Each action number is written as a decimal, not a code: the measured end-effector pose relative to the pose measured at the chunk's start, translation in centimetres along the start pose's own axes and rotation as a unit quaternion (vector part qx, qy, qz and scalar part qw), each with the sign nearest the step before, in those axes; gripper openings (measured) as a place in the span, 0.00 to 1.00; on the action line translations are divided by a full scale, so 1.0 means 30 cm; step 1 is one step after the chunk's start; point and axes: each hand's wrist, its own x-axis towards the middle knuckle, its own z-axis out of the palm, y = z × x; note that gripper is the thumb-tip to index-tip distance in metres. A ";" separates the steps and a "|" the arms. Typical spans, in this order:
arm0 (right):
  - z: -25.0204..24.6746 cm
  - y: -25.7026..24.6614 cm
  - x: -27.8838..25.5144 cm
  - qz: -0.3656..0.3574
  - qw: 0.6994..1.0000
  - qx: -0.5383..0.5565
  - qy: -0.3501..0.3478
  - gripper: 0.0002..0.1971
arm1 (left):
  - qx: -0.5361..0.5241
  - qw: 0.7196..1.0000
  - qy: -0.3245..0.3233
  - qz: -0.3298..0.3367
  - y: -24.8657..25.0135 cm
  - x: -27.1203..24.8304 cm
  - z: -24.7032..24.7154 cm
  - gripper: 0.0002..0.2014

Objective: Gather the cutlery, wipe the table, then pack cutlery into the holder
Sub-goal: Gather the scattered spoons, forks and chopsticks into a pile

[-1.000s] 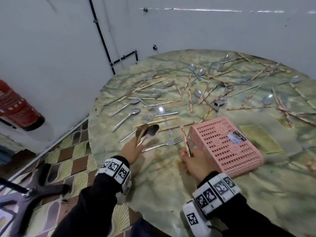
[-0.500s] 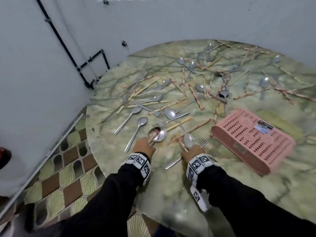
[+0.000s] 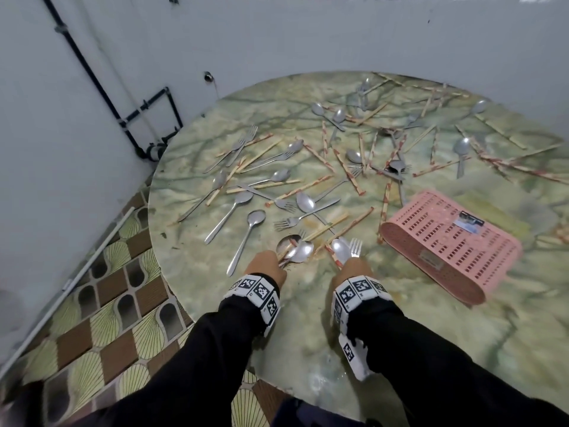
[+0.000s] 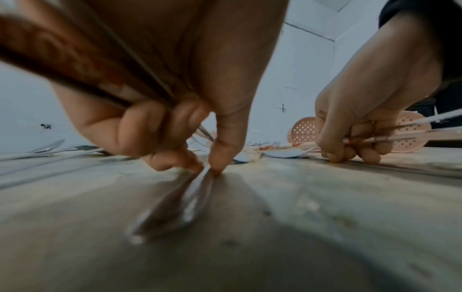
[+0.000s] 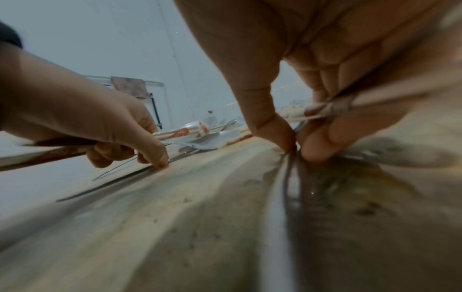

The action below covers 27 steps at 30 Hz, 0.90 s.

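On the round green marble table (image 3: 308,318), my left hand (image 3: 277,261) grips two spoons (image 3: 297,251) and a chopstick. Its thumb and forefinger (image 4: 220,158) pinch another handle lying on the tabletop. My right hand (image 3: 351,266) holds a spoon (image 3: 340,249), a fork (image 3: 356,246) and a red-patterned chopstick. Its thumb (image 5: 272,126) and a finger pinch a handle against the table. The pink perforated holder (image 3: 449,245) lies on its side to the right of my right hand. Several spoons, forks and chopsticks (image 3: 308,180) are scattered beyond both hands.
A white wall with black pipes (image 3: 144,118) stands behind and to the left of the table. Patterned floor tiles (image 3: 101,303) show past the table's left edge. A yellowish cloth (image 3: 505,223) lies behind the holder.
Both hands have drawn back toward the near table edge. My right hand, which held a chopstick beside the holder, now also holds a spoon and a fork. The head view has tilted down.
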 end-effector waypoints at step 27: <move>-0.124 0.086 0.095 -0.058 0.990 0.047 -0.119 0.05 | -0.275 0.941 -0.193 -0.050 0.066 -0.024 -0.099 0.09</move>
